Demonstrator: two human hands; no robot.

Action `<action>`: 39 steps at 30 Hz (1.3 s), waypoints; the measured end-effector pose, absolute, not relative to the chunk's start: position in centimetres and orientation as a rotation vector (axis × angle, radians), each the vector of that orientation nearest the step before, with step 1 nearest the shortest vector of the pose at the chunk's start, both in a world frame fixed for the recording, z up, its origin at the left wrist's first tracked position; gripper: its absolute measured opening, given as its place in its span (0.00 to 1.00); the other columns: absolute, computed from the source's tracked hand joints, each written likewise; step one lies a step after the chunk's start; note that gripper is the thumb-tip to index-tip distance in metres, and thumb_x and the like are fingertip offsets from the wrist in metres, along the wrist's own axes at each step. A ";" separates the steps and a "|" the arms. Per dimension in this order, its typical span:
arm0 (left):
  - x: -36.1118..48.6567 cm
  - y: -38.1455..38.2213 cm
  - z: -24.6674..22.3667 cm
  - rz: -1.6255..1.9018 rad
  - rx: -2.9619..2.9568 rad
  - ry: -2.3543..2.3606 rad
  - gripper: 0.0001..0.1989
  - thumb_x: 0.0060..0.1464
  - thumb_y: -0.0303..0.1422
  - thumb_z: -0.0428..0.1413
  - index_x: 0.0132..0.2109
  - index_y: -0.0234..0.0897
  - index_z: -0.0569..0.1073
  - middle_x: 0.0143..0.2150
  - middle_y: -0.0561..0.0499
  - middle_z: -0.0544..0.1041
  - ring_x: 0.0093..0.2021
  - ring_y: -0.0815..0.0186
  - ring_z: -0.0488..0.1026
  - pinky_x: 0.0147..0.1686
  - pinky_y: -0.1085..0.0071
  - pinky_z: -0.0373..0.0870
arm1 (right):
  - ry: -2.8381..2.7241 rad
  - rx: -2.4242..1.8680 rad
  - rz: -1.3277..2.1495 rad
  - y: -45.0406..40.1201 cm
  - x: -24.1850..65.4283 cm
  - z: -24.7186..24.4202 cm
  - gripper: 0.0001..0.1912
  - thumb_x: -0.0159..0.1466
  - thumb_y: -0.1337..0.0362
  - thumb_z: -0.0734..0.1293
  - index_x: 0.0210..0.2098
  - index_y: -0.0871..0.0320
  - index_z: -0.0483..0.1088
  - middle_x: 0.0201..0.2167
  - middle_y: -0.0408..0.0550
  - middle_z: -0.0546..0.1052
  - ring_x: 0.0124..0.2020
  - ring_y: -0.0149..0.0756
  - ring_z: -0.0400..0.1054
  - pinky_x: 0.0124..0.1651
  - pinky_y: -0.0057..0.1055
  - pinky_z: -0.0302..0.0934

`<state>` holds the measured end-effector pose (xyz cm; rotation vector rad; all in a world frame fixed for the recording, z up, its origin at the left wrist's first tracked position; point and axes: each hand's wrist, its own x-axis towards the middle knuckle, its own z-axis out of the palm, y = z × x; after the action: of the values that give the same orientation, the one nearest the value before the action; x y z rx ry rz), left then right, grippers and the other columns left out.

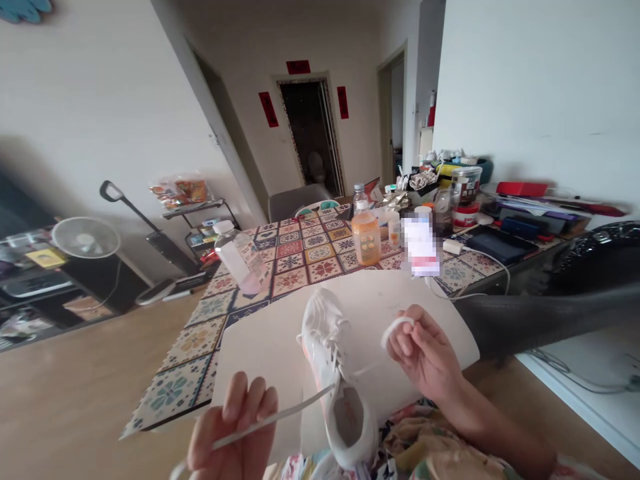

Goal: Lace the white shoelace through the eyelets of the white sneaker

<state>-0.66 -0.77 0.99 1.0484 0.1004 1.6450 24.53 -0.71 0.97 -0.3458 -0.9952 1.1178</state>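
A white sneaker point(325, 320) rests on a white sheet point(260, 353), its toe pointing away and its heel at the near edge. At the lower left, my left hand point(237, 427) is closed on a flat white lace point(295, 407) that runs taut from the shoe's upper eyelets. My right hand point(423, 347), right of the shoe, pinches another white lace end point(393, 328), which loops over its fingers. Lacing crosses the front part of the tongue. The shoe's opening faces up, and neither hand touches the shoe's body.
The patterned table point(200, 337) holds a pinkish bottle point(240, 260) at left and an orange drink bottle point(367, 237) beyond the sheet. A blurred bright phone-like object point(421, 247), a cable point(505, 267), a tablet point(495, 245) and jars stand at right. Patterned cloth point(430, 447) lies nearest me.
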 end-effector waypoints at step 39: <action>3.2 -2.5 0.8 1.419 2.046 0.630 0.10 0.54 0.19 0.60 0.32 0.39 0.72 0.26 0.54 0.75 0.27 0.69 0.73 0.28 0.77 0.70 | -1.957 -0.561 0.717 -3.0 22.7 2.0 0.08 0.59 0.77 0.65 0.33 0.60 0.73 0.32 0.46 0.75 0.34 0.31 0.71 0.38 0.23 0.64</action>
<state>3.15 -2.51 0.78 2.0465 0.6296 1.4186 22.69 -2.98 2.00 -0.5612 -1.9570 0.7172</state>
